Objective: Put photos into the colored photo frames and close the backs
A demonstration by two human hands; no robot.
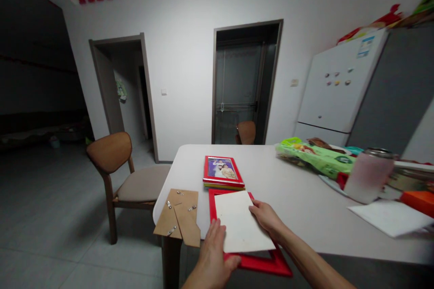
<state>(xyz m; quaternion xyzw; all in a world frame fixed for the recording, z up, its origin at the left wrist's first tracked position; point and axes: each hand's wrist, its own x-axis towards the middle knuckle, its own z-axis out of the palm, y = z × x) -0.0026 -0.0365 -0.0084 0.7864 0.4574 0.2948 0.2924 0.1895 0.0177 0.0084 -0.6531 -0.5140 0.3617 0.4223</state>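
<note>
A red picture frame (pixel 283 263) lies at the near edge of the white table, partly over the edge. Over its opening rests a white sheet (pixel 242 223), slightly askew, with part of the red border showing around it. My left hand (pixel 214 253) grips the frame's lower left side, fingers along the sheet's left edge and thumb on the bottom border. On the other side, my right hand (pixel 266 217) pinches the sheet's right edge between thumb and fingers. To the left lies a brown backing board (pixel 188 221) with metal clips and a stand flap.
Beyond the frame, a stack of picture frames (pixel 224 171) has a red one with a photo on top. At right stand a pink bottle (pixel 369 176), a green package (pixel 315 158) and white paper (pixel 393 217). A wooden chair (pixel 111 153) is left of the table (pixel 271 176).
</note>
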